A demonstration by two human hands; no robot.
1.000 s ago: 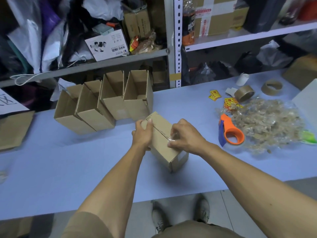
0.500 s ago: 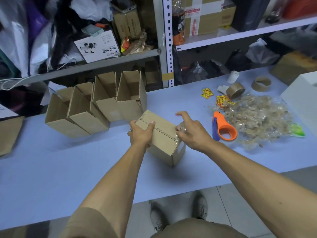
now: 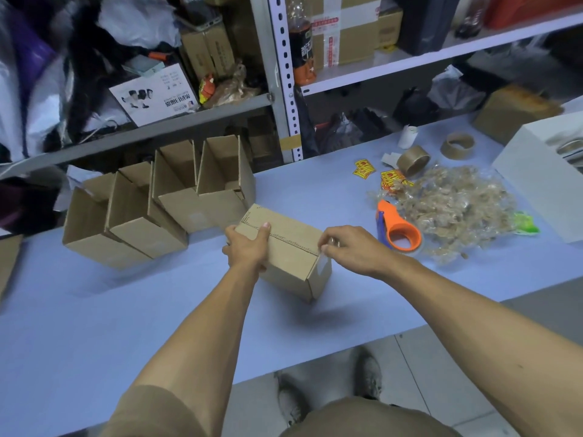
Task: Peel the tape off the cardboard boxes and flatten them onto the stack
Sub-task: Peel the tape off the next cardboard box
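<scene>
At centre of the desk: closed cardboard box, lying at an angle, seam along its top facing up. Left hand clamped on the box's far-left end, thumb laid over the top face, fingers curled round the side. Right hand at the box's near-right top corner, fingertips drawn together in a pinch on clear tape; a strip of that tape seen running down the box's end face just below the pinch. Both forearms reaching in from the lower edge of view.

Beyond and left of the held box: row of open boxes, four, tilted and leaning one against the next, the nearest just beside the held box. Right of the right hand: orange tape dispenser lying on the desk, and beside it a heap of crumpled tape. Further back: brown tape roll, empty cardboard core, yellow-and-red stickers. At far right: white box. Behind the desk: metal shelving crowded with cartons, bags and a bottle. Below the desk edge: tiled floor and two shoes.
</scene>
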